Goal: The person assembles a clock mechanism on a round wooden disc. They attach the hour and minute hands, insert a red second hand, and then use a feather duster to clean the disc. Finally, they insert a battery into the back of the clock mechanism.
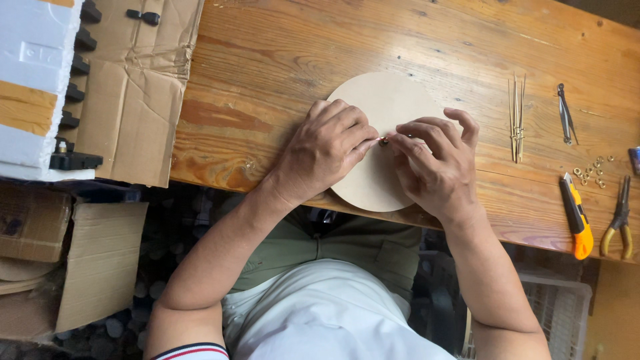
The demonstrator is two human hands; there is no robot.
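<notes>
Where the wooden bench (pixel 280 60) fills the view, a round tan disc (pixel 387 100) lies flat near its front edge. Left hand (pixel 323 150) and right hand (pixel 437 163) rest on the disc, fingertips pinched narrowly together on a small brass fitting (pixel 383 141) at its centre. Right of them lie an orange utility knife (pixel 577 220), yellow-handled pliers (pixel 620 220), thin sticks (pixel 517 117) and small brass rings (pixel 593 172).
</notes>
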